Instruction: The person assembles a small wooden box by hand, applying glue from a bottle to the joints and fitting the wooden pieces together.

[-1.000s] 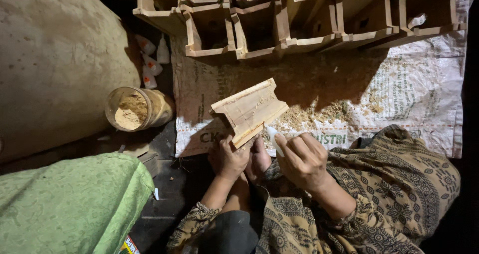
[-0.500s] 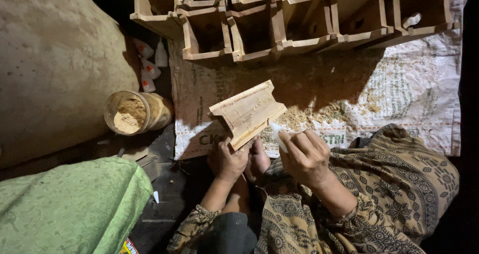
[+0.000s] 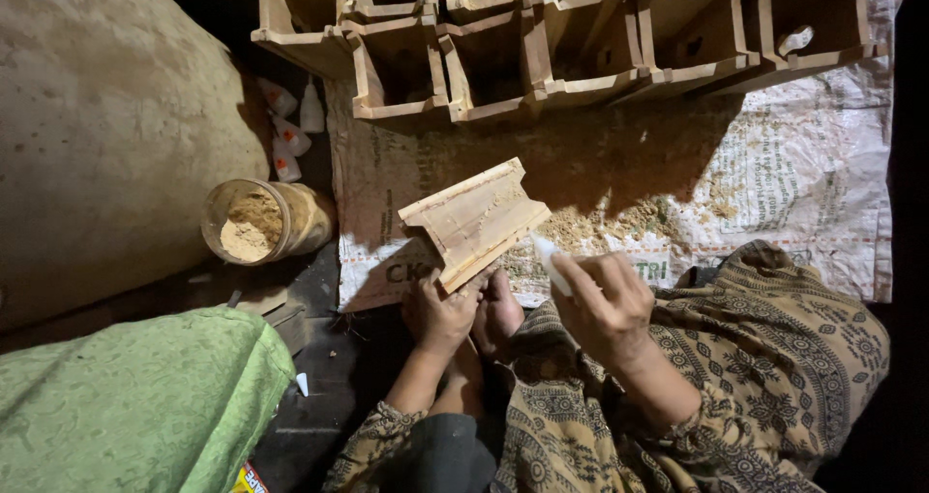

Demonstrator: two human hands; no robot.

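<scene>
Across the printed sack mat (image 3: 774,174), left hand (image 3: 440,314) still grips the wooden moulding (image 3: 474,220) while right hand (image 3: 605,304), since lifted, pinches a small white tube (image 3: 552,264) near the sawdust jar (image 3: 256,224).

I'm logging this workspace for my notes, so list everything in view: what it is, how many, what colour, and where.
wooden piece: one, pale brown, centre, held above the sheet
small white bottle: one, in the right hand, tip near the wooden piece
wooden boxes: a row, exact count unclear, brown, along the top
printed sheet: one, whitish, on the floor under the work
sawdust: loose pile, tan, on the sheet
jar of sawdust: one, clear, lying left
small bottles: about four, white, upper left
green cloth: one, lower left
left hand: grips the wooden piece
right hand: holds the bottle
</scene>
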